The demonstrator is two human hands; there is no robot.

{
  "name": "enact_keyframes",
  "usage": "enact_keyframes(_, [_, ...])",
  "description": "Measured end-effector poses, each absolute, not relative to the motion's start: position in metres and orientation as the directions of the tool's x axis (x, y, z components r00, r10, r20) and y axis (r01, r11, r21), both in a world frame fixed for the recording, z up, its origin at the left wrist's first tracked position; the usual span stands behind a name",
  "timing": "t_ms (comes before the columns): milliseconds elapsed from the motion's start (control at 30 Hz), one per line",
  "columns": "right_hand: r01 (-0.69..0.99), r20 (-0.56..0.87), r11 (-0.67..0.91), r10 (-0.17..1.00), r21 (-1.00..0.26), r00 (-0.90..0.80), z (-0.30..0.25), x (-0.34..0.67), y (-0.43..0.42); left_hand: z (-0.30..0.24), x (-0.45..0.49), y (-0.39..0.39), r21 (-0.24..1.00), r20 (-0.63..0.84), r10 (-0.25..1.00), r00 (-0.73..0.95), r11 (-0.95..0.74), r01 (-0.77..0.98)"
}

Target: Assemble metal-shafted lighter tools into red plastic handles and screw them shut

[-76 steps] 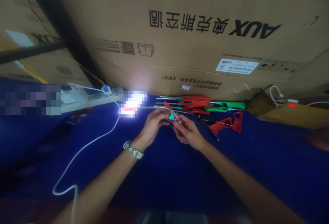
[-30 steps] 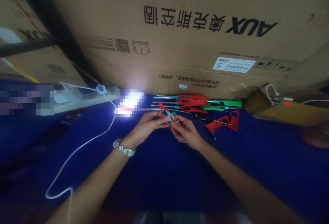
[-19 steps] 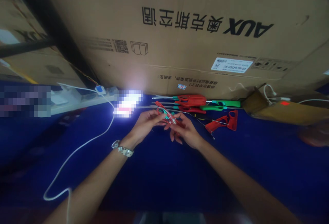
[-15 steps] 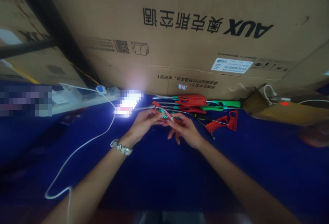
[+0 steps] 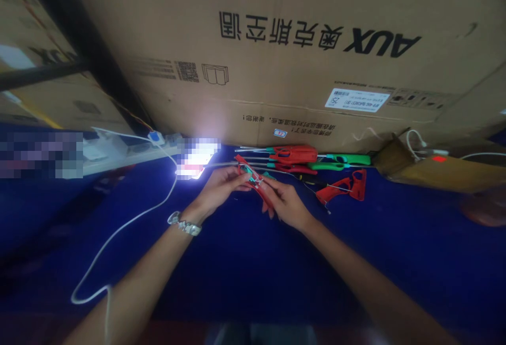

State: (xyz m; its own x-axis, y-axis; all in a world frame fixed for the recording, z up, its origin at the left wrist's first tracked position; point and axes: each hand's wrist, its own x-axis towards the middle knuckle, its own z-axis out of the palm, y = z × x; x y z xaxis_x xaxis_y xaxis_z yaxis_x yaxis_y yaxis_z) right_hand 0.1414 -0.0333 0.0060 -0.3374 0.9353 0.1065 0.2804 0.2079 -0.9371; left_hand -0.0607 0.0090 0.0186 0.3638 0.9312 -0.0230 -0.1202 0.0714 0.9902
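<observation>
Between my two hands is an opened red lighter casing (image 5: 264, 196), the handle of a long-nosed lighter. Green and whitish inner parts show in it. My left hand (image 5: 221, 189), with a silver watch or bracelet (image 5: 185, 224) at the wrist, pinches its upper left end by the green part. At the lower right, the thumb and fingers of my right hand (image 5: 290, 205) grip the casing. Some fingers of both hands are hidden behind it. Just beyond lie a red long-nosed lighter (image 5: 294, 153) and a green one (image 5: 348, 159), with others alongside.
Red casing pieces (image 5: 334, 192) and a black-and-yellow screwdriver (image 5: 310, 180) lie right of my hands. A glowing phone-like screen (image 5: 197, 159) and a white cable (image 5: 130, 222) are on the left. A large cardboard box (image 5: 276, 81) closes off the back; a smaller open box (image 5: 446, 173) stands right.
The red casing has turned a little, so more of its lower part shows. My right-hand fingers have drawn in closer around it. My left hand has barely moved.
</observation>
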Motion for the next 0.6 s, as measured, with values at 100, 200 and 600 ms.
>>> enact_keyframes(100, [0.229,0.065,0.164,0.920,-0.959,-0.388,0.006,0.141,-0.032,0.018,-0.059,0.008,0.992,-0.035,0.926,0.375,0.077,-0.099])
enact_keyframes(200, [0.170,0.036,0.108,0.925,-0.980,-0.377,0.005,0.140,-0.032,0.017,-0.056,0.006,0.994,-0.022,0.929,0.368,0.058,-0.088])
enact_keyframes(600, [0.672,0.400,0.450,0.884,-0.588,-0.243,0.056,0.129,0.003,0.009,-0.048,0.007,0.991,-0.022,0.906,0.422,0.074,-0.108])
